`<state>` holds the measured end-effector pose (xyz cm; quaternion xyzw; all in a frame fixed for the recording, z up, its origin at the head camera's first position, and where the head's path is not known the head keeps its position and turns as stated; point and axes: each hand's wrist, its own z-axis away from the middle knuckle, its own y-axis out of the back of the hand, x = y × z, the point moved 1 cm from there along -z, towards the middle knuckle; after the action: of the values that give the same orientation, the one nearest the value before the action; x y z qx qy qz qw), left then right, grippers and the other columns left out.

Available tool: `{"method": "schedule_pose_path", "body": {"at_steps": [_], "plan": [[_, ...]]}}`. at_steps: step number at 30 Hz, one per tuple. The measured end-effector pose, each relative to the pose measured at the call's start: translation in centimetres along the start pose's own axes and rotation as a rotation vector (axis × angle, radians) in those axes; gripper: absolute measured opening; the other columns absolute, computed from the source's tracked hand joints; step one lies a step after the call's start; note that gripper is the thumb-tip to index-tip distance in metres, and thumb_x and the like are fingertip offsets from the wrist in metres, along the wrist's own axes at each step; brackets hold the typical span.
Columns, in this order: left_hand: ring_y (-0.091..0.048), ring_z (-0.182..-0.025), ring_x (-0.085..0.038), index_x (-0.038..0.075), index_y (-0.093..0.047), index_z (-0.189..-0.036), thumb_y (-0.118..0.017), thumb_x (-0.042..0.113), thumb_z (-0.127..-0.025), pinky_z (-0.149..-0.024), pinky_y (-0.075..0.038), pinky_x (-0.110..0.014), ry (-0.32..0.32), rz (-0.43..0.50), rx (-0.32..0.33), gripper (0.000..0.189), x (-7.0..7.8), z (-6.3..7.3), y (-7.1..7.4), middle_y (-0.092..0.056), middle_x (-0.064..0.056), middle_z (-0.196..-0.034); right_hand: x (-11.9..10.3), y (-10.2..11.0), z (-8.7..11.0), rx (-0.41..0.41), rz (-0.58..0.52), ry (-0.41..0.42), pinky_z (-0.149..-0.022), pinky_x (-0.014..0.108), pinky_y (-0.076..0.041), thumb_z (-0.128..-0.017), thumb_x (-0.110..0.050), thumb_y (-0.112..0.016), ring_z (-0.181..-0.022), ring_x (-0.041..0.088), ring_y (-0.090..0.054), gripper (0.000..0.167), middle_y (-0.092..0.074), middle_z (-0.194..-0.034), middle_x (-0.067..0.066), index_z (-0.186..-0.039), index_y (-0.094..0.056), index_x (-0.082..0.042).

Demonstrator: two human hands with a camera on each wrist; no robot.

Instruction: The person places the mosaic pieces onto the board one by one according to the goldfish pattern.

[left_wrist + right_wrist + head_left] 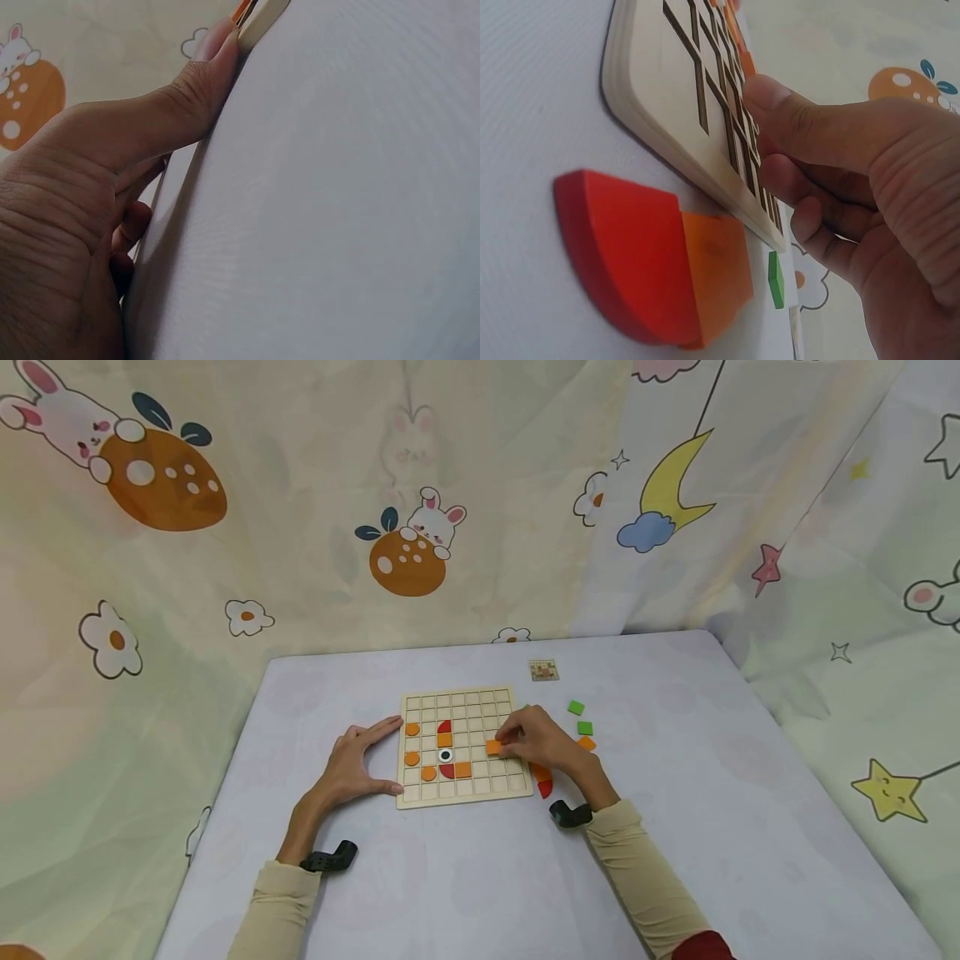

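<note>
A pale wooden grid board (480,712) lies on the table. My right hand (542,739) pinches an orange square tile (492,747) between thumb and fingers, over the right part of the grid. My left hand (352,768) spreads thumb and fingers against the board's left edge; the left wrist view shows the thumb (202,67) at its side. On the grid's left half sit several orange discs (412,759), an orange square (445,740), another orange square (462,769), two red quarter-round tiles (445,727) and a round black-and-white eye piece (446,756).
Right of the board lie loose tiles: two green squares (585,727), an orange one (587,743) beside my right hand, and orange pieces (716,262) next to a red quarter-round (630,255). A small patterned card (543,670) lies behind the board. Printed cloth (300,527) hangs behind the table.
</note>
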<state>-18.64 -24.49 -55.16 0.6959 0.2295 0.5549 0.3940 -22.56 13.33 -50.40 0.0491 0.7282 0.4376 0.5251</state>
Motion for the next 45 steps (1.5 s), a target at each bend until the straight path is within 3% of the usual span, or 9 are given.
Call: {"method": "schedule_pose_path", "body": {"at_steps": [6,36,45], "plan": [[-0.048,-0.116,-0.025,0.029,-0.047,-0.167,-0.103,0.059,-0.062,-0.098,-0.035,-0.049,-0.005,0.003,0.004,0.124,0.0,0.0,0.1,-0.048,0.000,-0.173,-0.3,-0.4,-0.4,-0.019,0.000,-0.012,-0.081,0.024,-0.058,-0.089,-0.008,-0.091,-0.087,0.010,-0.068,0.020,-0.081,-0.101,0.006,-0.107,-0.084,-0.003],[-0.047,-0.113,-0.024,0.029,-0.047,-0.167,-0.103,0.060,-0.061,-0.096,-0.034,-0.046,-0.013,0.008,0.001,0.124,0.0,-0.2,0.3,-0.048,0.001,-0.174,-1.5,-2.1,-3.1,-0.058,0.022,0.119,-0.074,0.023,-0.057,-0.088,-0.009,-0.092,-0.078,0.006,-0.066,0.017,-0.081,-0.092,0.002,-0.101,-0.085,-0.004],[-0.048,-0.114,-0.024,0.028,-0.048,-0.167,-0.104,0.059,-0.060,-0.097,-0.034,-0.047,-0.025,0.012,0.002,0.124,-0.1,-0.1,0.2,-0.047,0.001,-0.174,-1.7,-2.5,-3.2,-0.073,0.001,0.085,-0.071,0.024,-0.057,-0.088,-0.008,-0.092,-0.075,0.007,-0.065,0.015,-0.080,-0.089,0.001,-0.100,-0.084,-0.004]]}}
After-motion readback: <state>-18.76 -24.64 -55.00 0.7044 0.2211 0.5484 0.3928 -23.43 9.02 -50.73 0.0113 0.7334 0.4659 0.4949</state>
